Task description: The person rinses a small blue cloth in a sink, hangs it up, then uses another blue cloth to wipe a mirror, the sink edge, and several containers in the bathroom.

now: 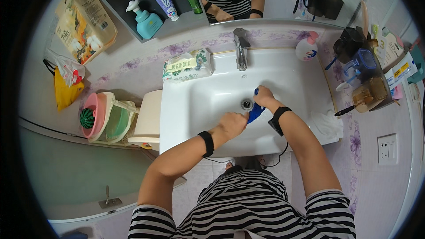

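Over the white sink basin (203, 106), a bunched blue cloth (255, 113) is stretched between my two hands. My left hand (233, 124) is closed around its nearer end. Further up and to the right, my right hand (265, 96) grips the other end, with a bit of blue showing past the fingers. The round metal drain (246, 104) lies just beyond the cloth. Behind it stands the chrome faucet (241, 48); no water stream can be seen. Both wrists wear black bands.
A tissue pack (188, 66) rests on the sink's back left corner, a pink-topped pump bottle (307, 48) at the back right. White cloth (326, 125) lies on the right rim. Wall-mounted cups (369, 90) crowd the right; stacked basins (94, 117) stand left. A mirror cabinet (133, 0) overhangs the back.
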`<state>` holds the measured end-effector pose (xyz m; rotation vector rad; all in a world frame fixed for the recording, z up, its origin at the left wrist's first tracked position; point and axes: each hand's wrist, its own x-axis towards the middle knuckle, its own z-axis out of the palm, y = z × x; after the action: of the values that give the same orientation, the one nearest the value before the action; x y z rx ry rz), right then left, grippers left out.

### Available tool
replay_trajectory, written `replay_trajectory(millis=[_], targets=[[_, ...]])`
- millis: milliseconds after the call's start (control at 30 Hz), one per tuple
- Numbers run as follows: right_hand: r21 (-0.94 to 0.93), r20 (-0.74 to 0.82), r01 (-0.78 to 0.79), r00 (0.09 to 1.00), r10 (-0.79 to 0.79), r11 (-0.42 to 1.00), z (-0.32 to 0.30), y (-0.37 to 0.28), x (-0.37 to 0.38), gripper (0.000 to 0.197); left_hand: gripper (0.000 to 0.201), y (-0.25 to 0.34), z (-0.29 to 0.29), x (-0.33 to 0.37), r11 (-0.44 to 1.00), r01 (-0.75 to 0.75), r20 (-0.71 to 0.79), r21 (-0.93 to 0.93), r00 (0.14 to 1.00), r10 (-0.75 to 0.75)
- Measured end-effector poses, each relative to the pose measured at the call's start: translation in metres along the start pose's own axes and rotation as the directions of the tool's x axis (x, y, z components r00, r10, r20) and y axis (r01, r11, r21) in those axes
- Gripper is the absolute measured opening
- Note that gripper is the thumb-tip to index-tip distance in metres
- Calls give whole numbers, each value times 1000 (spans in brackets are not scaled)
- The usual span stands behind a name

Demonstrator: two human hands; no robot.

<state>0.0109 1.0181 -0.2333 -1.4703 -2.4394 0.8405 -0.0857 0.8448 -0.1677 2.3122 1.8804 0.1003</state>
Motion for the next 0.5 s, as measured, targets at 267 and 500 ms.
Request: replay_trajectory(millis=[267, 500], targets=[[145, 411, -381, 863, 294, 913, -21, -11, -2, 45, 36, -25, -35, -7, 650, 377, 407, -660, 907, -112], [638, 505, -492, 848, 162, 592, -63, -63, -23, 46, 57, -44, -56, -25, 33, 394, 388, -919, 915, -111]])
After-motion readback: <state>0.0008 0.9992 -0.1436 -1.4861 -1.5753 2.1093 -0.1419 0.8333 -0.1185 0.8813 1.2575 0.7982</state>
